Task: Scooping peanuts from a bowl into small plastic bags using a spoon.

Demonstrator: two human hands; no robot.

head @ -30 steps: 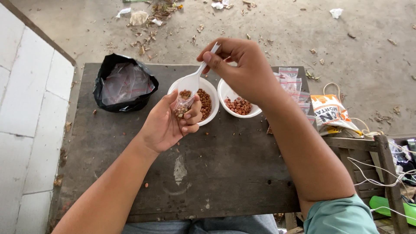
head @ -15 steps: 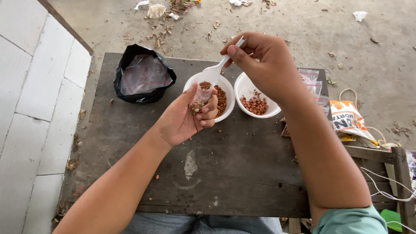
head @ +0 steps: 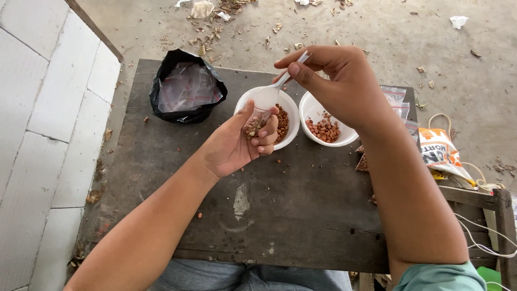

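My left hand (head: 239,143) holds a small clear plastic bag (head: 255,123) partly filled with brown seeds, its mouth held up. My right hand (head: 336,83) pinches the handle of a white plastic spoon (head: 269,96), whose bowl sits at the bag's mouth and looks empty. Behind the bag stands a white bowl of brown seeds (head: 285,123). To its right a second white bowl (head: 328,129) holds reddish peanuts. Both bowls rest on a dark wooden table (head: 258,215).
A black plastic bag (head: 186,91) with several empty clear zip bags lies at the table's back left. More clear bags (head: 397,99) lie at the right edge, beside an orange and white packet (head: 441,151). White tiles run along the left; leaf litter covers the concrete floor.
The spoon held seeds before; now its bowl is tipped at the bag's mouth and empty, and the bag holds more seeds. The view has shifted slightly.
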